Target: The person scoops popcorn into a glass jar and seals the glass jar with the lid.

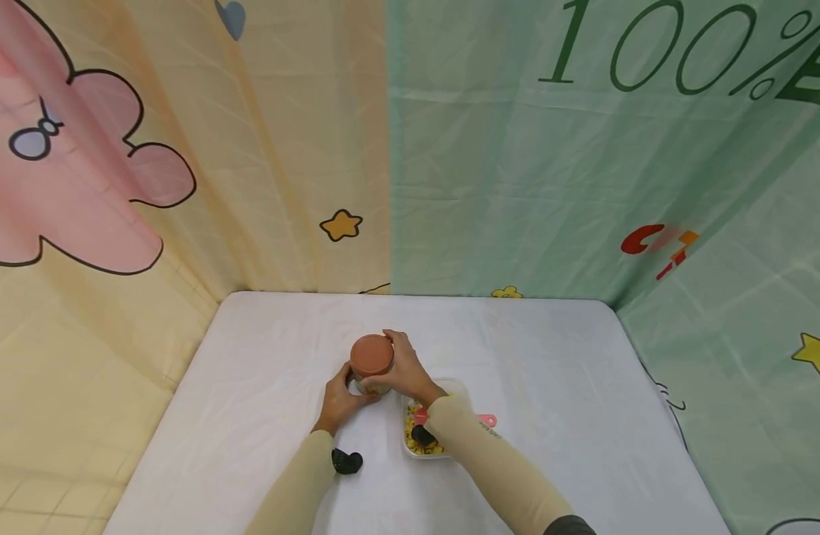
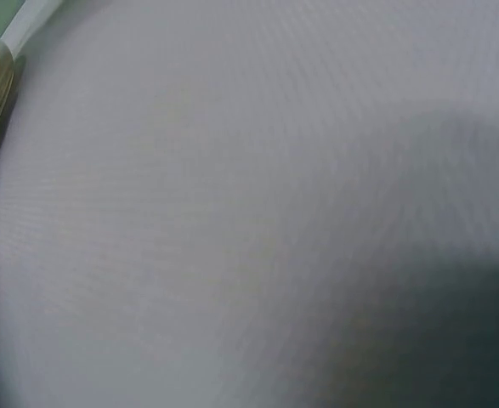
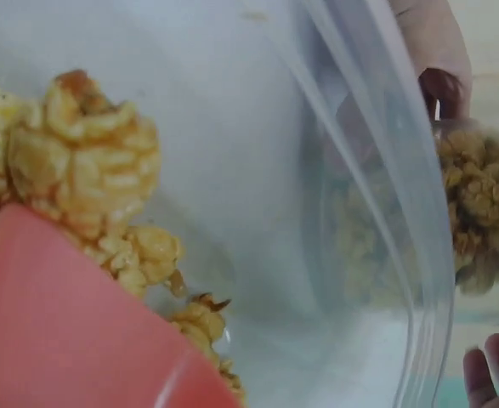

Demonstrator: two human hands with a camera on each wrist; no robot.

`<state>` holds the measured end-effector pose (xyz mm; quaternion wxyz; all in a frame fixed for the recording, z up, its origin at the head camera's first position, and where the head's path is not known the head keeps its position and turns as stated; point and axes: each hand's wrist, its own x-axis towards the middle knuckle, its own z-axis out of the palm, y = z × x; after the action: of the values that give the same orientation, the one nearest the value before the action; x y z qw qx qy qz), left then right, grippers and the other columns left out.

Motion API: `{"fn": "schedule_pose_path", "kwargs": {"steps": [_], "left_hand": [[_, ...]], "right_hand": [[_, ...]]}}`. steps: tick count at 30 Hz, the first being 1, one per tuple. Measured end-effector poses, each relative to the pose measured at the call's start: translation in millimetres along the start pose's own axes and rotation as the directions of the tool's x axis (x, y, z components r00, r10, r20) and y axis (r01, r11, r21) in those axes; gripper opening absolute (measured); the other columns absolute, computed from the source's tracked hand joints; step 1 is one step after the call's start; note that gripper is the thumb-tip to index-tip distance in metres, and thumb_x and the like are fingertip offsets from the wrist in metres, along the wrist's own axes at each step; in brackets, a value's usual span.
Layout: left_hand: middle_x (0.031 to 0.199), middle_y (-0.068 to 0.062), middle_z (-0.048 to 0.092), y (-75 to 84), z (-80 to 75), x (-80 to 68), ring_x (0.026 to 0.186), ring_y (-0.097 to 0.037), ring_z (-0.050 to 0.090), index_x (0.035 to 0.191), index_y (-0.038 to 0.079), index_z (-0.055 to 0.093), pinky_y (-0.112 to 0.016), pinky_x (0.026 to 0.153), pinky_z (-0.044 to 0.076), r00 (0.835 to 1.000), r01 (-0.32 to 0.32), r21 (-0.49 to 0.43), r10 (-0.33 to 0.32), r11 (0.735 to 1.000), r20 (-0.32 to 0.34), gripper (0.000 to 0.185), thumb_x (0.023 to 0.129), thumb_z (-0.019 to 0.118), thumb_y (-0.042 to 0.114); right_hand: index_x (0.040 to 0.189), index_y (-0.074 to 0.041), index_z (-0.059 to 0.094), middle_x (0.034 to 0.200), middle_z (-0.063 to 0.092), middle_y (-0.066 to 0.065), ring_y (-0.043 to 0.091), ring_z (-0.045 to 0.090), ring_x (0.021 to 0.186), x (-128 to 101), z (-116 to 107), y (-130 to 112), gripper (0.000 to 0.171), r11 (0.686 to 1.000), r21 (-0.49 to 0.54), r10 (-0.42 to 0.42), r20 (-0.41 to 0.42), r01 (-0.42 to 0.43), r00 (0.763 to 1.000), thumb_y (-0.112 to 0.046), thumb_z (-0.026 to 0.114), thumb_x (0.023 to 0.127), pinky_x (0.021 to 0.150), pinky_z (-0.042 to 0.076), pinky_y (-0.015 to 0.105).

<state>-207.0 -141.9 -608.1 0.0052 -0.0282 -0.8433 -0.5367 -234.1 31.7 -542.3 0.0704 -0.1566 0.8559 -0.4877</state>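
Note:
A clear jar (image 1: 370,386) with a round terracotta-coloured lid (image 1: 371,354) stands upright between my two hands. My right hand (image 1: 405,369) grips it from the right, fingers behind the lid and thumb across the front. From the left, my left hand (image 1: 341,403) curves round the jar's lower side. Through its wall the right wrist view shows caramel popcorn (image 3: 479,200) inside. Under my right forearm sits a clear plastic container (image 1: 458,386) of popcorn. A pink scoop (image 3: 70,331) lies in that container, its handle (image 1: 488,420) sticking out to the right.
A white-covered table (image 1: 263,349) bears everything. Patterned curtains (image 1: 503,186) enclose it at the back and both sides. A black wrist device (image 1: 346,461) shows beside my left wrist. The left wrist view holds mostly white cloth (image 2: 189,204).

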Motion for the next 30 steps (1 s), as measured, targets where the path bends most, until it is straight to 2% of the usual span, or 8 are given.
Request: {"fn": "schedule_pose_path", "kwargs": {"steps": [6,9,12,17,22,24,27,30], "left_hand": [[0.134,-0.020,0.055,-4.7,3.0,0.0,0.125,-0.035,0.050,0.137,-0.001,0.046,-0.051,0.108,0.039,0.999,-0.046,-0.010,0.046,0.999,-0.005,0.086,0.065,0.090,0.013],[0.134,-0.020,0.055,-4.0,3.9,0.6,0.125,-0.035,0.051,0.137,-0.001,0.046,-0.051,0.108,0.039,0.999,-0.037,0.002,0.037,0.999,-0.005,0.087,0.064,0.090,0.014],[0.134,-0.020,0.055,-3.7,4.7,1.6,0.125,-0.035,0.051,0.137,-0.001,0.046,-0.050,0.108,0.039,1.000,-0.025,0.009,0.025,1.000,-0.003,0.087,0.064,0.091,0.013],[0.133,-0.019,0.056,-4.0,5.0,2.5,0.125,-0.034,0.051,0.137,0.000,0.046,-0.050,0.108,0.038,1.000,-0.024,0.004,0.024,1.000,-0.005,0.086,0.064,0.090,0.013],[0.132,-0.019,0.056,-4.6,4.3,1.7,0.125,-0.034,0.051,0.137,0.001,0.047,-0.051,0.108,0.039,0.999,-0.033,0.000,0.033,0.999,-0.005,0.086,0.065,0.090,0.016],[0.133,-0.019,0.056,-5.0,3.9,1.4,0.126,-0.034,0.050,0.137,0.001,0.046,-0.051,0.107,0.039,0.999,-0.032,0.004,0.032,0.999,-0.001,0.086,0.065,0.090,0.017],[0.134,-0.019,0.055,-5.0,2.9,1.2,0.126,-0.035,0.049,0.137,0.001,0.046,-0.051,0.107,0.039,1.000,-0.025,0.002,0.025,1.000,-0.005,0.087,0.065,0.091,0.016],[0.134,-0.020,0.055,-5.4,2.3,1.1,0.126,-0.035,0.049,0.137,0.001,0.046,-0.051,0.107,0.040,1.000,-0.027,0.005,0.027,1.000,-0.009,0.086,0.065,0.091,0.016]], "right_hand": [[0.153,-0.018,0.022,0.157,0.023,0.006,0.026,0.023,0.144,4,-17,8,0.105,0.994,0.095,-0.059,0.135,0.047,0.989,-0.022,0.087,0.071,0.115,0.028,0.050],[0.153,-0.019,0.026,0.156,0.028,0.005,0.023,0.025,0.144,10,-25,12,0.098,0.987,0.138,-0.112,0.211,0.084,0.971,-0.014,0.085,0.074,0.115,0.027,0.049],[0.150,-0.017,0.033,0.152,0.038,0.005,0.023,0.032,0.140,13,-28,14,0.089,0.980,0.177,-0.137,0.237,0.096,0.962,-0.009,0.082,0.076,0.114,0.027,0.052],[0.144,-0.007,0.041,0.144,0.048,0.008,0.026,0.043,0.132,10,-23,14,0.082,0.981,0.151,-0.145,0.137,0.124,0.980,-0.012,0.084,0.074,0.108,0.033,0.058],[0.140,-0.004,0.041,0.137,0.051,0.008,0.025,0.047,0.126,2,-12,5,0.086,0.995,0.071,-0.076,0.013,0.075,0.997,-0.022,0.088,0.070,0.107,0.038,0.050],[0.138,-0.006,0.042,0.135,0.051,0.007,0.024,0.048,0.123,-1,-8,2,0.088,0.999,0.018,-0.050,-0.027,0.051,0.998,-0.027,0.089,0.067,0.107,0.036,0.046],[0.136,-0.007,0.042,0.133,0.052,0.008,0.026,0.048,0.121,-4,-4,-3,0.090,0.998,-0.045,-0.050,-0.068,0.047,0.996,-0.032,0.091,0.064,0.107,0.032,0.047],[0.140,-0.005,0.039,0.137,0.049,0.010,0.027,0.046,0.126,-5,-4,-4,0.096,0.997,-0.067,-0.051,-0.050,0.047,0.997,-0.035,0.090,0.065,0.110,0.026,0.051]]}}
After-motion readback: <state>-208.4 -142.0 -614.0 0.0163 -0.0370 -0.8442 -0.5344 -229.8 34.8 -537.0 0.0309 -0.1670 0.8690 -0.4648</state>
